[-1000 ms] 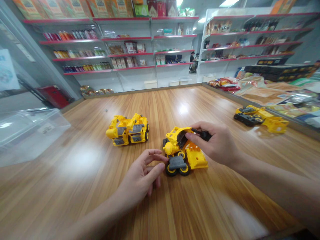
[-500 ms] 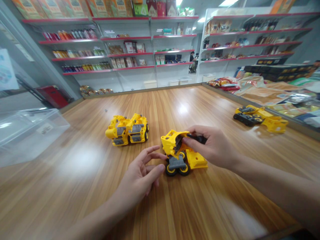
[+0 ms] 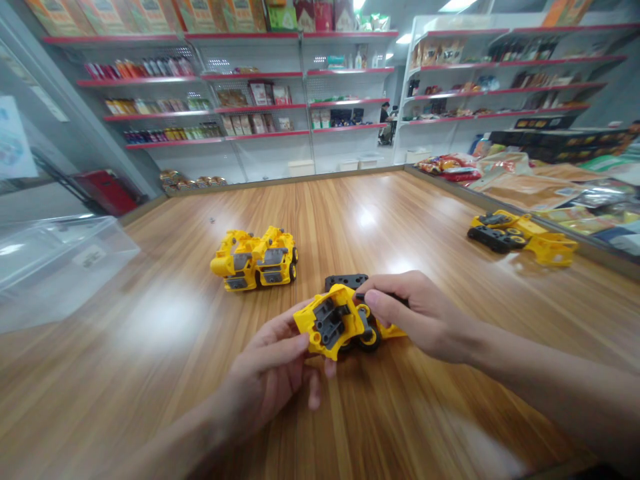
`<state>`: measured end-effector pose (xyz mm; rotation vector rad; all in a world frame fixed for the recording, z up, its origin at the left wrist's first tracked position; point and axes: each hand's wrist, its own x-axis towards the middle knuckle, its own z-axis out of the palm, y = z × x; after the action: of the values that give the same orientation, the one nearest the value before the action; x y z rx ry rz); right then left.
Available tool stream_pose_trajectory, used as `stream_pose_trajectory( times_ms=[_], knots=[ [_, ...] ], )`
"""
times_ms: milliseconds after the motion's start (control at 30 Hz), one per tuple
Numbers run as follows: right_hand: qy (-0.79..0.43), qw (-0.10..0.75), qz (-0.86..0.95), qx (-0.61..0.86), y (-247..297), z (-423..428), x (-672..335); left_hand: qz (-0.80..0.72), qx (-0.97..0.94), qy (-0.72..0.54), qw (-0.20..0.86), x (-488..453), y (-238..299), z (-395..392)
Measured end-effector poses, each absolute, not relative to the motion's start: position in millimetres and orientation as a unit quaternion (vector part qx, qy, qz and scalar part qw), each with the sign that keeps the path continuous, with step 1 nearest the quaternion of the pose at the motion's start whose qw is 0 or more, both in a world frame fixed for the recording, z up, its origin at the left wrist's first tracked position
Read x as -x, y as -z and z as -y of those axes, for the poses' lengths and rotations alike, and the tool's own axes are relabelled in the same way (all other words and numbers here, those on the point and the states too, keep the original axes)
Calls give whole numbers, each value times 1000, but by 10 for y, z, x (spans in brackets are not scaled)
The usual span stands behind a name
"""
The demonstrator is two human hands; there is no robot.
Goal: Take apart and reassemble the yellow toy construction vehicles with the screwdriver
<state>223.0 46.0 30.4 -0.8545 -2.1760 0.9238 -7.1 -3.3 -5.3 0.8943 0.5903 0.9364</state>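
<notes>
A yellow toy-truck body shell (image 3: 333, 323) is in the left hand (image 3: 273, 363), tilted so that its hollow side and dark grey inner part (image 3: 330, 321) face the wearer. The left thumb and fingers are clamped on the shell's near-left edge. The right hand (image 3: 423, 310), just right of the shell, is pinched around a slim black tool (image 3: 399, 299), probably a screwdriver, though the fingers hide most of it; whether its tip touches the shell cannot be told.

The step in hand looks like working on the shell with the tool while the other hand steadies it. The next move seems to call for a firm left hold and a clear line from tool to shell.

Crowding that line, black wheels with yellow hubs (image 3: 370, 338) sit under the shell's right side, a black track piece (image 3: 346, 281) lies just behind it, and a loose yellow part (image 3: 393, 331) shows to its right, partly covered by the right hand. Left of the shell and farther back, two yellow toy trucks (image 3: 255, 260) stand side by side on the wooden table (image 3: 175, 407). Well right of the shell lie a tracked toy chassis (image 3: 493, 238) and yellow pieces (image 3: 550, 250); a clear plastic bin (image 3: 65, 273) is far to its left.
</notes>
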Motion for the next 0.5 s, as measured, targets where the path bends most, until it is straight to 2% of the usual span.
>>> stream_pose_trajectory(
  times_ms=[100,233,500],
  knots=[
    [-321,307,838,318,-311,-458,-2235,-245,-381,-450,770,69,2,23],
    [-265,290,873,287,-286,-443,-2204,-307,-379,-465,739,43,-13,30],
    [-256,312,887,224,-268,-417,-2167,-324,-420,-435,728,27,45,44]
  ],
)
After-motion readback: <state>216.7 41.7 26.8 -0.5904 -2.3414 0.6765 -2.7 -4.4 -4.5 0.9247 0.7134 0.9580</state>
